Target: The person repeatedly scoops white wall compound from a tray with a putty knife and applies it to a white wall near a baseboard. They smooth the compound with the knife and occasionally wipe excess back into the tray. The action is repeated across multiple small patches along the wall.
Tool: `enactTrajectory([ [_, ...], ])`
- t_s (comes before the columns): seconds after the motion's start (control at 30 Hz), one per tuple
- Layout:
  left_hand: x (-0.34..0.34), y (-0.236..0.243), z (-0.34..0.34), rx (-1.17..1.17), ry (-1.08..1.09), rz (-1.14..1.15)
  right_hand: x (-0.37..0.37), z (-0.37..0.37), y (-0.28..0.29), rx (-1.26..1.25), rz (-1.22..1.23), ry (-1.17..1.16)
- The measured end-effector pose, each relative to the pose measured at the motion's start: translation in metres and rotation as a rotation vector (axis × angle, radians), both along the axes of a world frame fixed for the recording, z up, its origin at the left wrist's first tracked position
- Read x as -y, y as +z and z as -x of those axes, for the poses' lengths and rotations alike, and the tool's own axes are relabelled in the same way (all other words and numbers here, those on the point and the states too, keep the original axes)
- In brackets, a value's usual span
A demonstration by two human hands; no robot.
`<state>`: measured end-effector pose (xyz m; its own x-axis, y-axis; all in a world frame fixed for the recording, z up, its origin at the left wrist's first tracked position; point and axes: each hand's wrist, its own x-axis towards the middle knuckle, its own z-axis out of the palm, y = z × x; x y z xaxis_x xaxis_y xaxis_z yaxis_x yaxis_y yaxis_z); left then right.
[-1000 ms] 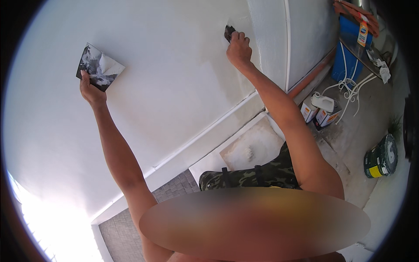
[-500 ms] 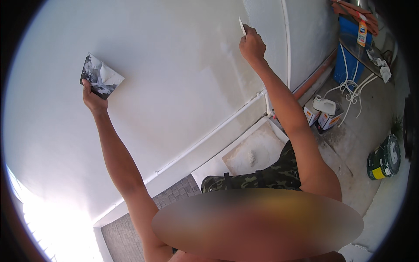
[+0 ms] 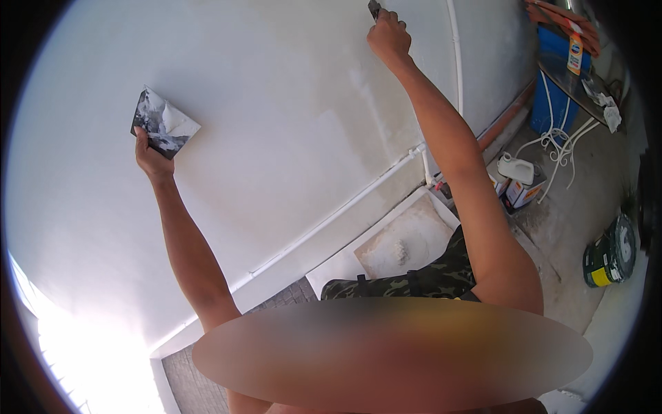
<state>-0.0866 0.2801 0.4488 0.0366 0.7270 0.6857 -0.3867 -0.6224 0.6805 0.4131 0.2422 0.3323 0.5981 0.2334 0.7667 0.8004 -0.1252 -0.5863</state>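
My left hand (image 3: pixel 156 160) grips a dark flat square board (image 3: pixel 152 114) by its lower corner, thumb on top. White putty (image 3: pixel 178 123) is smeared and heaped across the board. Higher up, close to the top edge of the view, the fingers of my right hand (image 3: pixel 390 36) are wrapped round a putty knife (image 3: pixel 374 9). Only a dark part of the knife shows, and its blade cannot be made out. Both arms reach out toward a pale wall (image 3: pixel 262 103), which has damp-looking darker patches near the middle. Whether the knife touches the wall cannot be told.
A white pipe (image 3: pixel 338 215) runs low along the wall; another pipe (image 3: pixel 456 62) climbs it. Below lies a shallow white basin (image 3: pixel 372 248). To the right are a white jug (image 3: pixel 516 168) on boxes, a round table (image 3: pixel 569 86) with a spray bottle (image 3: pixel 575 54), and a dark bucket (image 3: pixel 607 255).
My right hand has moved up and slightly left with the putty knife, whose pale thin blade showed before. My left hand and the board have shifted only slightly right.
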Motion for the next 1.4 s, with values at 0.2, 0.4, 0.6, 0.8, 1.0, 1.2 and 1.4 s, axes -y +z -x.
enactTrajectory([
  [0.2, 0.001, 0.002, 0.002, -0.015, -0.034, -0.019, 0.000, 0.001, -0.009, 0.049, 0.058, 0.198],
  [0.4, 0.002, 0.002, 0.001, 0.008, 0.004, 0.010, -0.001, -0.002, 0.012, 0.128, 0.040, 0.077],
  [0.6, -0.002, 0.002, 0.004, -0.002, -0.021, -0.004, 0.000, 0.049, -0.058, 0.393, -0.018, 0.194],
  [0.8, -0.009, 0.002, 0.009, 0.012, -0.001, -0.021, 0.006, -0.007, -0.023, -0.190, 0.087, 0.038],
  [1.0, -0.008, 0.002, 0.008, 0.016, -0.025, -0.012, 0.000, 0.062, -0.041, 0.297, 0.067, 0.249],
  [1.2, -0.002, 0.004, 0.006, 0.008, 0.003, 0.002, 0.011, 0.006, -0.022, -0.167, 0.030, 0.074],
  [1.4, 0.003, 0.003, 0.003, -0.023, -0.022, -0.018, -0.016, 0.063, 0.008, 0.143, -0.064, 0.071],
])
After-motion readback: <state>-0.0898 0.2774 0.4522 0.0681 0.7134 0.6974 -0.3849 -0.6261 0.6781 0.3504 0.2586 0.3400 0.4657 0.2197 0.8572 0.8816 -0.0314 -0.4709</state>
